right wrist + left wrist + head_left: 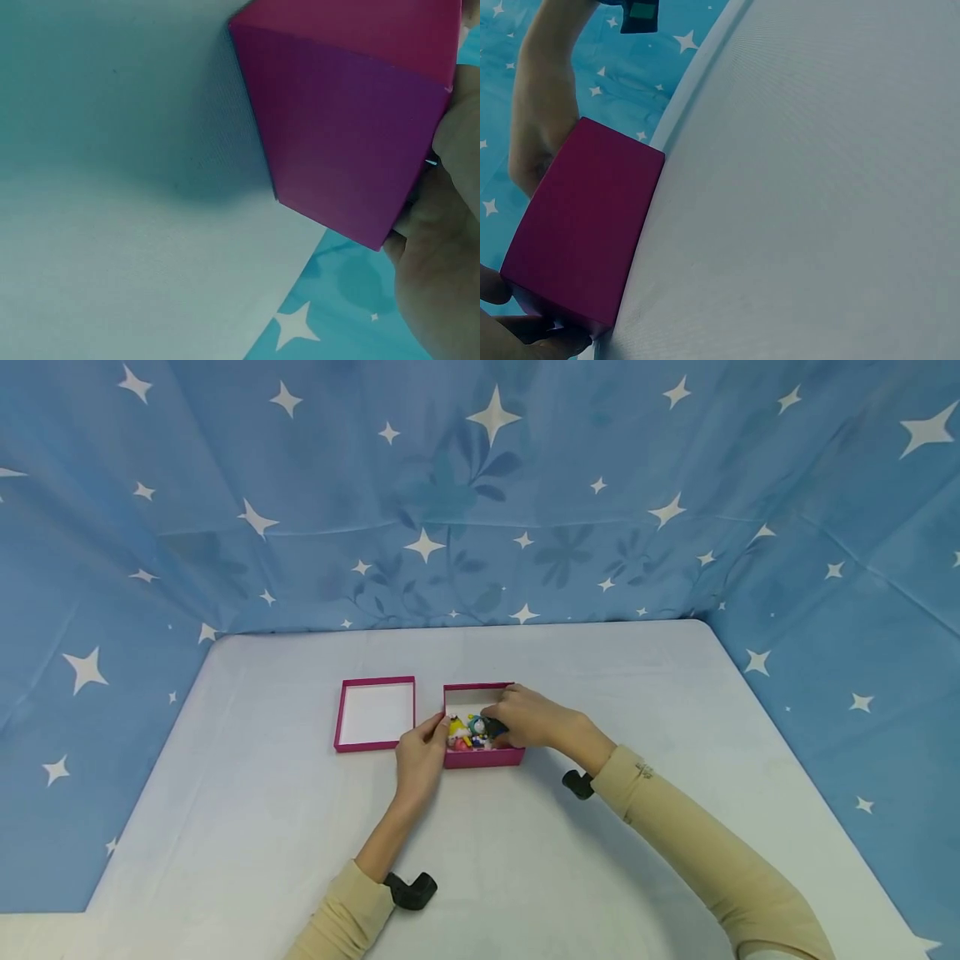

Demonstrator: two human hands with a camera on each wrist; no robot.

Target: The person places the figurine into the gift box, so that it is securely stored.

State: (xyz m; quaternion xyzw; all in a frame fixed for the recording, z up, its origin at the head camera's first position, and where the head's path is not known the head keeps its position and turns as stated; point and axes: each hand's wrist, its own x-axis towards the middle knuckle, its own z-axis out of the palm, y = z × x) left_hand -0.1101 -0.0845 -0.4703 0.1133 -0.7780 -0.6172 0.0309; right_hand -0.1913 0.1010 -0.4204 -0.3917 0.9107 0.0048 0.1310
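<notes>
A magenta open box [483, 759] with a white inside stands on the table, holding several small colourful toy figures [459, 733]. My left hand [420, 762] grips the box by its left wall, thumb at the rim and fingers on the outer side. From the right, my right hand [536, 718] reaches over the wall into the box. Its thumb and fingers pinch a small dark toy figure [495, 727], which they partly hide. In the left wrist view the box front [589, 225] shows between both hands; the right wrist view shows the right wall [345, 127].
The box's lid [375, 747], magenta-rimmed and white inside, lies inner side up just left of the box. A white cloth covers the table [247, 793]. Blue star-patterned curtains [337, 485] stand behind and at both sides. Each wrist carries a black camera mount [412, 891].
</notes>
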